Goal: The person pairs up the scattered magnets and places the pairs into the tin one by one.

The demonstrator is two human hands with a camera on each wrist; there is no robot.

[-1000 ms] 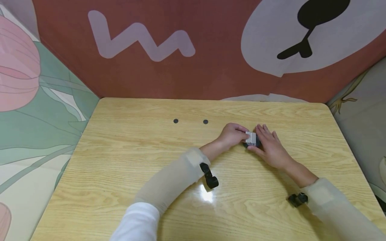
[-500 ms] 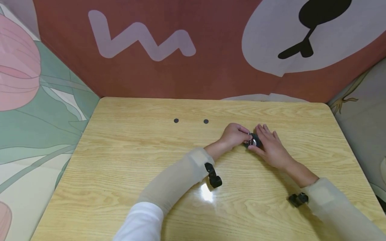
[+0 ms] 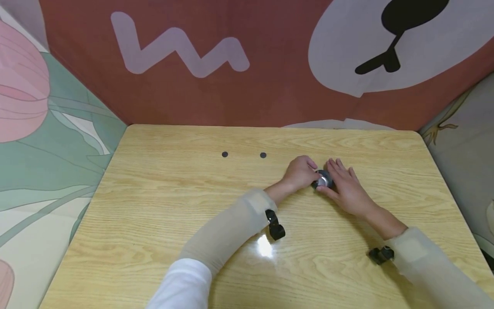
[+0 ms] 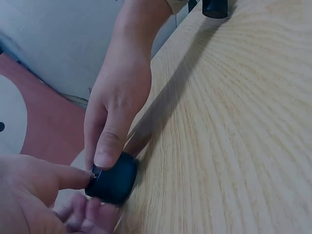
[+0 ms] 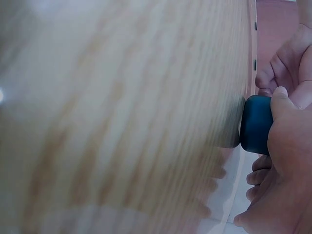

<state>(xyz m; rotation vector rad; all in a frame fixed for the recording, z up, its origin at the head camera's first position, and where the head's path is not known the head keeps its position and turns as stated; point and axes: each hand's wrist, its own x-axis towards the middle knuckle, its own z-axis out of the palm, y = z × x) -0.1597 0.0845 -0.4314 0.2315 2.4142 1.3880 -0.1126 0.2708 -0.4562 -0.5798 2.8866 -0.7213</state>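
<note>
A small round case (image 3: 327,178), dark teal on its side with a shiny silver top, stands on the wooden table. My right hand (image 3: 349,193) holds it from the right, thumb on the near side and fingers on the far side. In the right wrist view that thumb (image 5: 282,100) presses against the case's upper edge. From the left, my left hand (image 3: 300,174) reaches in with a fingertip at the top. A bit of metal shows beside that fingertip in the left wrist view. The other left fingers (image 4: 90,214) are curled and blurred below; I cannot tell whether they pinch something.
Two small black discs (image 3: 225,154) lie apart toward the back of the table (image 3: 173,206). Behind it rises a brown printed backdrop (image 3: 270,98). Black cameras (image 3: 275,229) stick out from both wrists, low over the tabletop.
A flat silver-grey piece at my left fingertips faced up, then turned edge-on; now a rounded silver top shows on the case. My left hand moved slightly right; the right hand stayed put.
</note>
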